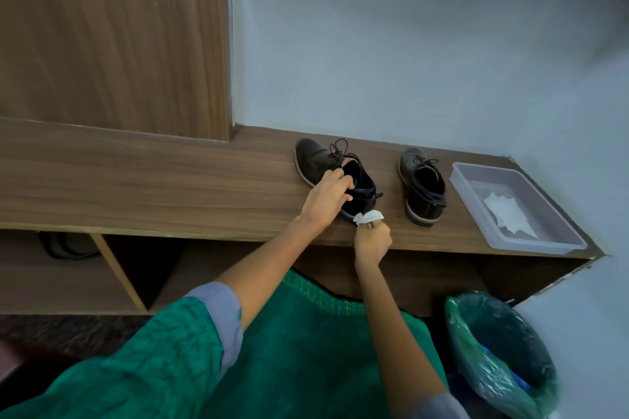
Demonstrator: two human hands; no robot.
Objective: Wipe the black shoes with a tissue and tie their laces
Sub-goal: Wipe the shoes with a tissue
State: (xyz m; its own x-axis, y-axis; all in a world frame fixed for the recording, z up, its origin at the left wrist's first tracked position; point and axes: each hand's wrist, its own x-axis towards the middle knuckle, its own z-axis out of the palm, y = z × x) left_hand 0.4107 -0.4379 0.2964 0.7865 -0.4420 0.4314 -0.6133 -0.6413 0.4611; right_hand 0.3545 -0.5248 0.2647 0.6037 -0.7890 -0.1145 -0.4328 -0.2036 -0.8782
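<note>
Two black lace-up shoes stand on a wooden shelf (170, 187). My left hand (328, 196) grips the collar of the left shoe (316, 160), fingers curled over its opening. My right hand (372, 240) pinches a crumpled white tissue (368, 216) against that shoe's heel. The right shoe (422, 189) stands apart on the shelf, untouched. Loose laces lie on top of both shoes.
A clear plastic tray (476, 177) with a white tissue (507, 214) in it sits at the shelf's right end. A bin lined with a green bag (497, 354) stands on the floor at the lower right. Open cubbies lie under the shelf.
</note>
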